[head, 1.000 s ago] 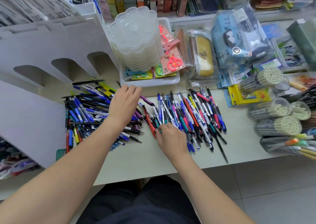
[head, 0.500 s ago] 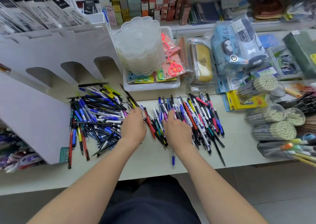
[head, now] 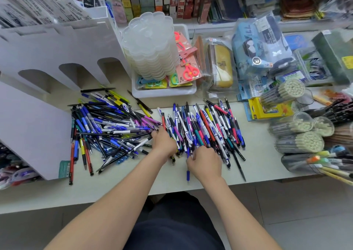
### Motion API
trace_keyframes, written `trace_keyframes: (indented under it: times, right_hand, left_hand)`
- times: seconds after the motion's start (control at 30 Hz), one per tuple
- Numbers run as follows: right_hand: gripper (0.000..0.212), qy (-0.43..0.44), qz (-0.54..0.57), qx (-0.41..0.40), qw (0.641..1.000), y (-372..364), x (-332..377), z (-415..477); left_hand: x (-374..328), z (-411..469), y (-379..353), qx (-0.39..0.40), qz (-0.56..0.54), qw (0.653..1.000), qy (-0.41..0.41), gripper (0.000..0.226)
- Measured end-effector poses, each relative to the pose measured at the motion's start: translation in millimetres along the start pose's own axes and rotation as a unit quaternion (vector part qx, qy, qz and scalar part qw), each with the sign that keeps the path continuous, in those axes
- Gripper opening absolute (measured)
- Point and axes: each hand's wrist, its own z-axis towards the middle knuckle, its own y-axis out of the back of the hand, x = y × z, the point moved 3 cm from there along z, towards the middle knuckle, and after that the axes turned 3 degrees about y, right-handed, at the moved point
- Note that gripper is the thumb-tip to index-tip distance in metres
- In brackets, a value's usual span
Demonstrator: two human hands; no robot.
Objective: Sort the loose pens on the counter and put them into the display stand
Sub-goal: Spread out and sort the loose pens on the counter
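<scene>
Two heaps of pens — left heap (head: 107,127), right heap (head: 210,127) — each past counting. One display stand (head: 57,45), three arched openings (head: 34,77) showing. Two hands: left hand (head: 164,144), right hand (head: 205,163).

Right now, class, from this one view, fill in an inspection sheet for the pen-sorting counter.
Surface: pale counter, bare along its near edge.
Job's things: left heap of pens, tangled; right heap of pens, roughly lined up; white display stand at far left.
Clutter: white tray with stacked clear lids and scissors packs; pencil tubs at right.
Grips: left grip and right grip are fingers-down among the pens; what they hold is hidden.
Cables: nothing seen.
Surroundings: stocked shelves behind; tiled floor below.
</scene>
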Motion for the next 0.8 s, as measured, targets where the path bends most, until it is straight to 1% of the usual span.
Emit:
trace_keyframes:
  times: [0.03, 0.1, 0.2, 0.27, 0.3, 0.37, 0.47, 0.53, 0.57, 0.6, 0.67, 0.73, 0.77, 0.8]
  right_hand:
    - [0.037, -0.006, 0.004, 0.021, 1.000, -2, -1, -2]
    - [0.033, -0.014, 0.012, 0.050, 0.999, -3, 0, -5]
    - [0.034, -0.008, 0.005, 0.067, 0.998, -2, 5, -6]
    - [0.034, -0.013, 0.026, 0.081, 0.996, -1, 7, -6]
    - [0.031, -0.015, 0.043, 0.091, 0.995, 0, 8, -7]
    - [0.017, -0.035, 0.085, 0.133, 0.987, 9, 11, -10]
    - [0.025, -0.056, 0.160, 0.216, 0.961, 37, 16, -11]
    - [0.027, -0.063, 0.188, 0.238, 0.951, 60, 14, -7]
    - [0.029, -0.062, 0.192, 0.228, 0.952, 71, 12, -4]
    - [0.030, -0.051, 0.184, 0.195, 0.962, 81, 9, 1]
    - [0.030, -0.027, 0.148, 0.074, 0.986, 93, 2, 16]
    - [0.028, -0.014, 0.090, -0.042, 0.995, 94, -3, 32]
    - [0.029, -0.005, 0.055, -0.072, 0.996, 92, -4, 39]
    - [0.032, 0.005, 0.020, -0.082, 0.996, 87, -4, 46]
  left_hand:
    - [-1, 0, -1, -0.004, 0.010, 1.000, -0.010, 0.074]
    - [-2, 3, -3, -0.012, 0.028, 0.999, -0.023, 0.067]
    - [-2, 3, -1, -0.010, 0.029, 0.999, -0.033, 0.057]
    - [-1, 0, 2, -0.008, 0.025, 0.999, -0.044, 0.051]
    - [0, 1, 4, -0.009, 0.026, 0.998, -0.052, 0.051]
    - [2, 2, 7, -0.021, 0.038, 0.997, -0.067, 0.059]
    - [1, 1, 9, -0.036, 0.051, 0.994, -0.086, 0.067]
    - [0, 0, 9, -0.030, 0.052, 0.994, -0.096, 0.068]
    - [-1, -1, 8, -0.026, 0.055, 0.993, -0.101, 0.068]
    - [-2, -2, 8, -0.019, 0.058, 0.993, -0.105, 0.068]
    - [-4, -4, 7, -0.007, 0.065, 0.992, -0.105, 0.068]
    - [-6, -4, 6, 0.004, 0.076, 0.992, -0.104, 0.069]
    - [-6, -3, 5, 0.006, 0.086, 0.991, -0.107, 0.070]
    - [-6, -2, 3, 0.007, 0.099, 0.989, -0.110, 0.070]
